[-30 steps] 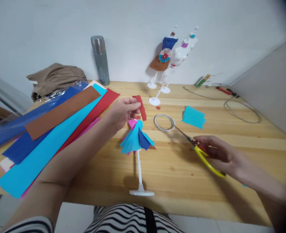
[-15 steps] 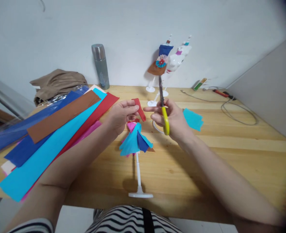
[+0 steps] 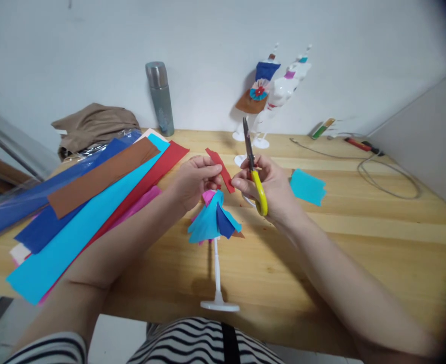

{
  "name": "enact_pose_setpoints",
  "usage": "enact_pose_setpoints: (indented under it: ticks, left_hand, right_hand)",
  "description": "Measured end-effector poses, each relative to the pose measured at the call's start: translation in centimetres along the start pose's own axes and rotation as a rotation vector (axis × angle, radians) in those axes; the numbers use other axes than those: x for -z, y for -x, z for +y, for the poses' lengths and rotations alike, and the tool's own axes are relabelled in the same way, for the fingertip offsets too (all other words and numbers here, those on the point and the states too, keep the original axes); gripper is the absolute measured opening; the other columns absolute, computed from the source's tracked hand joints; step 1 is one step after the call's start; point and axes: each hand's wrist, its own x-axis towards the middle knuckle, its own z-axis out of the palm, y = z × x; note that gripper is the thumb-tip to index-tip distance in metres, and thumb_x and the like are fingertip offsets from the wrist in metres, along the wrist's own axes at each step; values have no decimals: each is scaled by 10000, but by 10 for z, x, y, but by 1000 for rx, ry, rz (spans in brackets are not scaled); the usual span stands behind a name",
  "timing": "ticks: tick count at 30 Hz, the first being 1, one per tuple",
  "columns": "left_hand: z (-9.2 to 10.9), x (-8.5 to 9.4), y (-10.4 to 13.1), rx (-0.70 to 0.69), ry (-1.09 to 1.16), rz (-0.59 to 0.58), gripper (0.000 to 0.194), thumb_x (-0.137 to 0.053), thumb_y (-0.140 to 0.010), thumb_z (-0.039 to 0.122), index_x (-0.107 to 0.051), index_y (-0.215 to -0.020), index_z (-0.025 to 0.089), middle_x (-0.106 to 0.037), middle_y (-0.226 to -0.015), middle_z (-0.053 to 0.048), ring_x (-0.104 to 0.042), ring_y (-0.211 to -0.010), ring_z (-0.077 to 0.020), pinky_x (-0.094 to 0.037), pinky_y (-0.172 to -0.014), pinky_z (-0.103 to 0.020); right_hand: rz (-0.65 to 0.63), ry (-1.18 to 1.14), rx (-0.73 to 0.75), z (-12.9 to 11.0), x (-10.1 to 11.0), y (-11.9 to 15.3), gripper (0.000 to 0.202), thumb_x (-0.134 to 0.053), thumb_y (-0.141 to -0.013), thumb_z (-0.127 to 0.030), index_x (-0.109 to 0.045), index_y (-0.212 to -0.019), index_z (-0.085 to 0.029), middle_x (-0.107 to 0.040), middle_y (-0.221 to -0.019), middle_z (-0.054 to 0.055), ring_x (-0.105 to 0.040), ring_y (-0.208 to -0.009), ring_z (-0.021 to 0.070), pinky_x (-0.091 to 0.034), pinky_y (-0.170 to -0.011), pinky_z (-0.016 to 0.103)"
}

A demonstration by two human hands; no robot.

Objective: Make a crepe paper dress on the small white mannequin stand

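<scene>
My left hand [image 3: 197, 178] pinches a narrow red crepe-paper strip [image 3: 225, 173] near its upper part. In my right hand [image 3: 271, 187] are yellow-handled scissors [image 3: 259, 189], blades pointing up and away. The thumb of that hand touches the strip's lower end, with a fingertip apparently behind it. Just below the hands stands a small white dress form [image 3: 217, 268] on a round base. It wears a layered skirt [image 3: 207, 222] of turquoise, blue and pink paper, and its upper part is partly hidden by my left hand.
Long crepe-paper sheets [image 3: 105, 174] lie piled at left, beside a brown cloth [image 3: 97, 124]. A flask [image 3: 160, 98] and two decorated dress forms [image 3: 267, 71] [image 3: 283, 90] stand along the wall. At right are a turquoise paper piece [image 3: 308, 187], a cable [image 3: 393, 189] and a green-orange tube [image 3: 323, 129].
My right hand has come in to the red strip, its thumb now at the lower end. The strip is stretched longer between both hands. The view has shifted slightly.
</scene>
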Motion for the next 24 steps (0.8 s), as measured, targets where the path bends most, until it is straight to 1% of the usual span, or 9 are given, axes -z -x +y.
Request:
enact_pose_setpoints:
  ticks: [5,10,13,16,17,19,21,23,24]
  left_hand:
    - [-6,3,-4,21,33,-39,285,-599,-969,99,-564,-690,147,-579,-521,27,-533,-424,-66,-373,-447,-172]
    - [-18,7,-9,26,-38,-57,330,-638,-963,139,-549,-646,149,-584,-517,15,-527,-432,-58,-407,-476,-169]
    - [-14,14,-14,-4,-163,-88,314,-668,-936,151,-561,-641,150,-589,-508,16,-541,-440,-63,-399,-467,-173]
    - [7,30,-16,-59,-426,-168,282,-753,-847,161,-582,-622,157,-591,-485,11,-530,-426,-76,-378,-452,-193]
    - [16,38,-16,-77,-536,-207,260,-756,-821,139,-593,-620,159,-596,-489,8,-526,-432,-81,-383,-461,-202]
    - [35,55,-16,-102,-752,-232,287,-718,-765,64,-556,-555,175,-545,-454,21,-476,-413,-84,-362,-462,-225]
    - [47,72,-16,-85,-1027,-183,332,-675,-716,2,-516,-489,184,-501,-452,22,-438,-428,-92,-312,-481,-253]
    - [50,86,-17,2,-1380,-88,445,-674,-607,-73,-400,-378,192,-353,-403,38,-340,-439,-93,-247,-516,-291]
    - [49,92,-17,32,-1438,-61,475,-668,-554,-114,-372,-348,194,-301,-393,40,-332,-455,-103,-234,-539,-303]
  right_hand:
    - [9,-19,21,5,-1,0,614,-983,-477,-360,-468,-800,-268,-485,-633,-91,-490,-548,101,-323,-430,216]
    - [-21,33,-31,5,2,2,606,-979,-525,-443,-474,-814,-272,-471,-589,-107,-410,-462,78,-334,-422,214]
    - [-7,62,-46,4,4,2,593,-989,-498,-417,-493,-795,-282,-491,-569,-94,-441,-472,110,-359,-425,237]
    - [33,63,-76,2,8,1,528,-974,-534,-372,-541,-824,-293,-644,-655,-47,-462,-465,111,-368,-421,252]
    - [43,58,-85,2,9,1,503,-962,-563,-366,-549,-839,-291,-689,-698,-27,-457,-455,104,-358,-413,254]
    - [44,44,-95,2,11,0,475,-940,-604,-366,-549,-861,-280,-734,-745,5,-448,-437,94,-330,-399,255]
    - [30,35,-108,2,10,0,480,-937,-609,-344,-545,-876,-271,-735,-744,9,-471,-452,97,-330,-410,251]
    - [31,24,-104,3,9,0,482,-942,-598,-310,-554,-881,-268,-706,-715,-10,-506,-489,105,-328,-427,238]
    - [38,16,-95,3,8,0,470,-939,-602,-298,-561,-880,-265,-678,-688,-24,-502,-491,100,-317,-431,232]
